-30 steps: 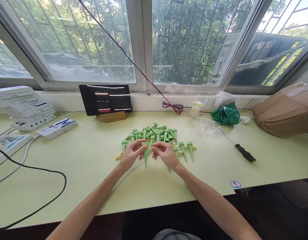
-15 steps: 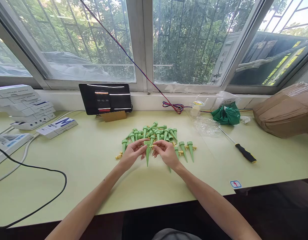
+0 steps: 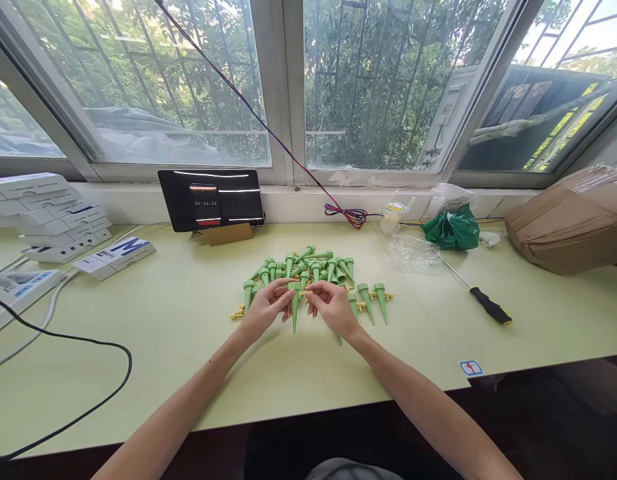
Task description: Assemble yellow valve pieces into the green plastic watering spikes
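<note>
My left hand (image 3: 266,304) pinches a green plastic watering spike (image 3: 295,310) by its capped top, its point hanging downward. Close against the spike's cap, my right hand (image 3: 334,307) is closed on a small yellow valve (image 3: 305,292), mostly covered by the fingers. Just beyond both hands lies a heap of green spikes (image 3: 315,269), some with yellow valves between them. Right of my right hand, a few spikes fitted with yellow valves (image 3: 381,301) lie side by side. Another spike's tip shows beneath my right wrist.
At left stand stacked white boxes (image 3: 58,217) and a black cable (image 3: 98,341). A tablet (image 3: 211,200) showing a timer leans near the window. To the right are a screwdriver (image 3: 489,307), a green bag (image 3: 453,228), clear plastic wrap (image 3: 413,252) and a brown wrapped parcel (image 3: 568,220).
Both hands stay almost in place around the spike and the valve. The timer reading has gone from 00:02:30 to 00:02:32, and the view has shifted very slightly.
</note>
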Demonstrator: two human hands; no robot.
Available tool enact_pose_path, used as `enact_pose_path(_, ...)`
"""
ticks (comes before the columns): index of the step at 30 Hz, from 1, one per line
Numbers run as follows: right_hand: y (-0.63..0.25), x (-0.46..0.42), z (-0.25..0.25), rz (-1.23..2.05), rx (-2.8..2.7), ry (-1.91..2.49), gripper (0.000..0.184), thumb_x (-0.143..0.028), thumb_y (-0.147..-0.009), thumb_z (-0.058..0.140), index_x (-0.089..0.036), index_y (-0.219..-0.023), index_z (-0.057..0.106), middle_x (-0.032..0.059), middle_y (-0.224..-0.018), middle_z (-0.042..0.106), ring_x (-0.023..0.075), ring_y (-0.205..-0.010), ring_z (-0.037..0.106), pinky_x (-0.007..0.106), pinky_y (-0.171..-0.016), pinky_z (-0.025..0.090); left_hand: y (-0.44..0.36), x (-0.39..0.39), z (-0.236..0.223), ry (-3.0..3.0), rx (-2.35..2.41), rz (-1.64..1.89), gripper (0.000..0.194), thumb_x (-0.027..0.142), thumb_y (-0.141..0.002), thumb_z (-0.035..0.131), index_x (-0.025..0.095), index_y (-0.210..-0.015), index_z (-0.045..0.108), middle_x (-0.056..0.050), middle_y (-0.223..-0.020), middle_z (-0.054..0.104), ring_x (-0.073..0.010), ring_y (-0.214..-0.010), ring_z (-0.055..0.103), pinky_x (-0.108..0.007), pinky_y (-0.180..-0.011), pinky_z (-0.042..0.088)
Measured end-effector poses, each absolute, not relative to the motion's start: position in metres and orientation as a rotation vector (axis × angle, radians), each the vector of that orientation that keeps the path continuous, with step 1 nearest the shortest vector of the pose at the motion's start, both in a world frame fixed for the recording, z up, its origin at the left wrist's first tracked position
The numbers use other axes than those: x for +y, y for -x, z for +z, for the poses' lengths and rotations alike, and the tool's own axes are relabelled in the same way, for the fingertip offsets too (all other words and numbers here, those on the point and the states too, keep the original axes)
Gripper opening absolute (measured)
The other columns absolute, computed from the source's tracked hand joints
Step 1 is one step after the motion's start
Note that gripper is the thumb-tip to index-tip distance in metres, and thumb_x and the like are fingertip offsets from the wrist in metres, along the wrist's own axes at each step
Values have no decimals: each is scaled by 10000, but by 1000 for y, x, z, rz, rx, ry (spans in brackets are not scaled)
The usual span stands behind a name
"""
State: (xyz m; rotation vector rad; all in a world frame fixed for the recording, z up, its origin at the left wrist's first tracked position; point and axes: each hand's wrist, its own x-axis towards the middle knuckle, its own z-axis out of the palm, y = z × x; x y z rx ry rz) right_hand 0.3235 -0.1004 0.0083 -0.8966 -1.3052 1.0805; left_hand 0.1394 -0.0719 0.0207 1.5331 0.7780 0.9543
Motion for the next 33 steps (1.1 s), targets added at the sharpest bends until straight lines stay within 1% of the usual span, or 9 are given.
enact_pose_path(7,-324,-101,8,1014,-1369,917,212,-393,-864,648,-183,-898,652,4,-625,627,141,-520,591,263,-506,506,-141,-73,21,-1527,799,973,328,401,-911,619,180,-1146,563,47,-601,562,-97,-476,500,-235,-486,430)
enact_pose_path(11,-324,-102,7,978,-1405,930,186,-370,-876,629,-186,-891,649,3,-617,621,145,-521,595,266,-507,502,-141,-74,21,-1530,808,981,326,403,-900,631,179,-1130,575,46,-617,562,-93,-471,504,-236,-486,434)
enact_pose_path(21,-324,-102,9,1006,-1408,947,197,-381,-865,626,-184,-846,630,-14,-557,588,133,-470,558,260,-475,468,-141,-73,15,-1536,820,1025,331,394,-888,646,183,-1140,615,33,-652,562,-91,-474,497,-240,-474,442)
enact_pose_path(25,-324,-102,11,1100,-1354,943,234,-410,-838,653,-184,-809,601,-10,-595,594,133,-471,573,257,-453,470,-141,-74,16,-1549,808,1026,341,391,-885,649,171,-1144,617,35,-636,555,-92,-468,498,-238,-468,438)
enact_pose_path(28,-325,-102,10,1118,-1350,930,237,-411,-837,654,-184,-806,594,-7,-620,603,129,-483,576,254,-463,475,-142,-74,17,-1556,804,1023,342,386,-885,649,170,-1149,615,34,-638,558,-94,-470,504,-237,-471,439)
enact_pose_path(33,-326,-104,10,1042,-1414,948,193,-379,-865,628,-190,-832,611,-16,-577,595,131,-495,569,256,-498,479,-142,-75,18,-1552,804,1018,335,394,-886,647,171,-1134,619,33,-633,560,-95,-470,502,-240,-475,442)
